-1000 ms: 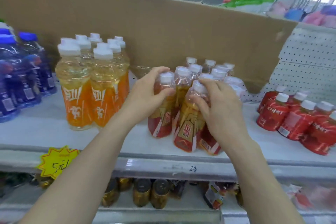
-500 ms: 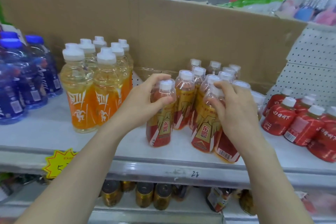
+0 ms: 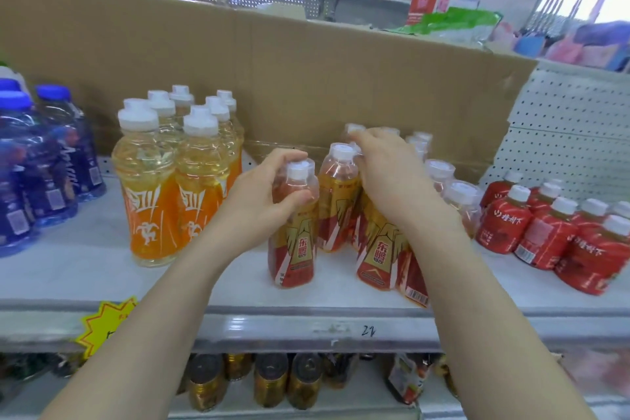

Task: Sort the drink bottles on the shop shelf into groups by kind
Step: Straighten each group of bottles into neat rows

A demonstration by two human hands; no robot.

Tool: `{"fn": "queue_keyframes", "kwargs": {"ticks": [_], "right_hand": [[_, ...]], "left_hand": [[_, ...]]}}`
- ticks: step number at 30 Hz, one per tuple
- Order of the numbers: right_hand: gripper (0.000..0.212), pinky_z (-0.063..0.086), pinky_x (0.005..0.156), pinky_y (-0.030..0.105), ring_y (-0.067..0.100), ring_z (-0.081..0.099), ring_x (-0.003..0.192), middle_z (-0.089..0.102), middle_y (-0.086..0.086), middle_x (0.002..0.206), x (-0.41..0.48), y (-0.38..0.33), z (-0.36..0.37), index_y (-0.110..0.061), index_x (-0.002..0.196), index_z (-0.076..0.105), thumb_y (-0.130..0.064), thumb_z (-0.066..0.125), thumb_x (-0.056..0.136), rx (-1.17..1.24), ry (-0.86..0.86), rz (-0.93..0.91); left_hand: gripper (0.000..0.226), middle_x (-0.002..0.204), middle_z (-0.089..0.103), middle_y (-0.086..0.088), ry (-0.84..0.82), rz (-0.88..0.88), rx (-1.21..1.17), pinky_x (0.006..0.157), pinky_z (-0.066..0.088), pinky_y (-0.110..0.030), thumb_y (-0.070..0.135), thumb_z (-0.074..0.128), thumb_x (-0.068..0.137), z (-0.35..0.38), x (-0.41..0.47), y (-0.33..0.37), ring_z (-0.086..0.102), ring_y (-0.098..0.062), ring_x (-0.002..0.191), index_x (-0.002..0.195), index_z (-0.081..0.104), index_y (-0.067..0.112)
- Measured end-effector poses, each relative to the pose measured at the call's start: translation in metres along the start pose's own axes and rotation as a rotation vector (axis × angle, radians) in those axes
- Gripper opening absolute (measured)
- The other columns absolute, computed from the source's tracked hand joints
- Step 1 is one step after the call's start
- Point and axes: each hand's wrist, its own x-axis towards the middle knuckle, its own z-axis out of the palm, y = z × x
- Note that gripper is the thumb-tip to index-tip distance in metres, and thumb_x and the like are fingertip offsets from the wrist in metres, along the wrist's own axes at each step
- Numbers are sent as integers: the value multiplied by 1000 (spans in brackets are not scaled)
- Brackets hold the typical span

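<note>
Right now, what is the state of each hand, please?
Left hand: closed around the front red-and-gold bottle, near its neck.
Right hand: fingers curled over bottle caps in the cluster; a firm grip cannot be told.

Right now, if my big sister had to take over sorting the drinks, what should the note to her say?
Left hand: gripping the front red-and-gold energy drink bottle by its neck, standing on the shelf.
Right hand: reaching over the red-and-gold cluster, fingers on caps at the back; whether it grips one is unclear.
Already grouped: blue-capped water bottles far left, tall orange sports drinks next, red-wrapped small bottles far right.
Left to do: tuck the held bottle in with its cluster and straighten those rows.
</note>
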Motion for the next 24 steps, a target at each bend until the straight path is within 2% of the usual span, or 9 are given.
{"fn": "queue_keyframes", "kwargs": {"ticks": [3, 5, 9, 15, 19, 20, 22, 24], "right_hand": [[48, 48, 91, 44, 37, 53, 119, 55, 15, 132, 38, -11, 17, -13, 143, 45, -1, 51, 97, -48, -269, 26], [45, 47, 91, 41, 39, 53, 122, 54, 16, 134, 52, -12, 22, -12, 143, 46, -10, 54, 99, -50, -338, 54], [46, 43, 82, 37, 40, 53, 119, 50, 18, 131, 58, -13, 25, -11, 140, 49, -22, 62, 97, -15, -293, 94], [37, 40, 71, 33, 35, 59, 107, 52, 15, 126, 59, -6, 29, -14, 131, 57, -17, 62, 95, -33, -272, 91], [23, 40, 68, 34, 31, 54, 91, 57, 14, 119, 53, -5, 21, -13, 117, 64, -19, 60, 95, -134, -271, 51], [22, 40, 68, 35, 30, 53, 90, 58, 13, 117, 52, -5, 18, -13, 115, 64, -20, 59, 95, -144, -276, 42], [25, 41, 73, 37, 31, 56, 104, 58, 13, 119, 48, 1, 12, -13, 120, 63, -21, 52, 99, -119, -259, 26], [29, 41, 78, 37, 34, 54, 114, 59, 13, 121, 38, 14, 5, -13, 128, 59, -20, 45, 103, -71, -152, 19]], "left_hand": [[46, 125, 60, 14, -37, 0, 41, 85, 47, -21, 35, 66, 93, -4, -1, -1, 55, -5, 113, 135, 47, 41], [47, 131, 52, 16, -48, 7, 88, 84, 43, -16, 36, 63, 94, -5, -1, -1, 51, -3, 115, 137, 45, 43], [47, 131, 43, 12, -38, -18, 121, 96, 50, -34, 42, 61, 94, -6, -1, -2, 52, -8, 112, 137, 43, 51], [55, 134, 51, 15, 9, 2, 193, 89, 48, -32, 47, 69, 87, -4, -3, 2, 54, -8, 115, 135, 43, 50], [53, 135, 54, 20, 9, -10, 73, 92, 55, -40, 40, 73, 85, 3, -1, 4, 58, -8, 115, 131, 48, 52], [53, 132, 55, 23, -5, -8, 31, 93, 56, -42, 37, 73, 86, 7, 0, 6, 59, -7, 115, 130, 48, 52], [51, 124, 55, 30, -44, -4, -31, 95, 55, -42, 31, 72, 88, 17, 4, 9, 58, 1, 113, 128, 49, 53], [51, 123, 55, 31, -73, 2, -70, 98, 53, -43, 28, 70, 90, 29, 11, 13, 53, 7, 115, 129, 48, 52]]}}
